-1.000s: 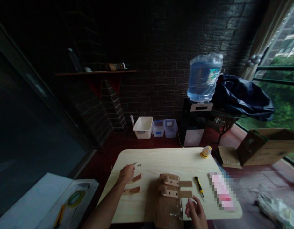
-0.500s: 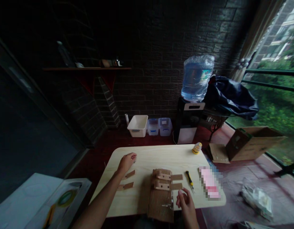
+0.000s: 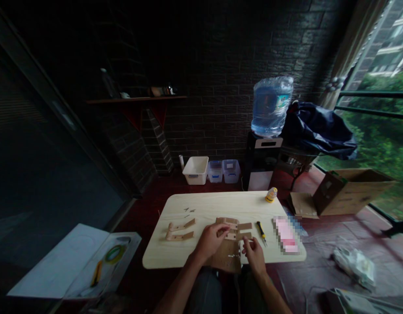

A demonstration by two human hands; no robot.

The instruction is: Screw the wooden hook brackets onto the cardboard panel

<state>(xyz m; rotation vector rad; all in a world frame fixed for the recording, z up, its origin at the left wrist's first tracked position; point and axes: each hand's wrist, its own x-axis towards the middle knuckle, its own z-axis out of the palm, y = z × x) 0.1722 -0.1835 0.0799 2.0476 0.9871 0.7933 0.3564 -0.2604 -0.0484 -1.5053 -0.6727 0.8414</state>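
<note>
My left hand (image 3: 214, 237) is over the brown cardboard (image 3: 225, 258), its fingers pinched together near the left end of the wooden pieces (image 3: 232, 236); whatever it holds is too small to make out. Close to the right end of those pieces, my right hand (image 3: 253, 252) has its thumb and fingertips together, and nothing can be made out between them. Two more wooden pieces (image 3: 180, 236) lie on the left of the pale table (image 3: 155, 257), with several small dark items (image 3: 189, 210) behind them. A yellow and black screwdriver (image 3: 261, 231) lies to the right.
A yellow-capped clear container (image 3: 271, 195) stands at the back right of the table, and a blurred pink item (image 3: 285, 234) lies at its right edge. An open white case (image 3: 103, 266) is at lower left. Plastic bins (image 3: 196, 170) and a water dispenser (image 3: 260, 168) stand behind.
My left hand has moved from the table's left part rightward to the cardboard. The left wooden pieces and small items are now uncovered. The view has shifted slightly.
</note>
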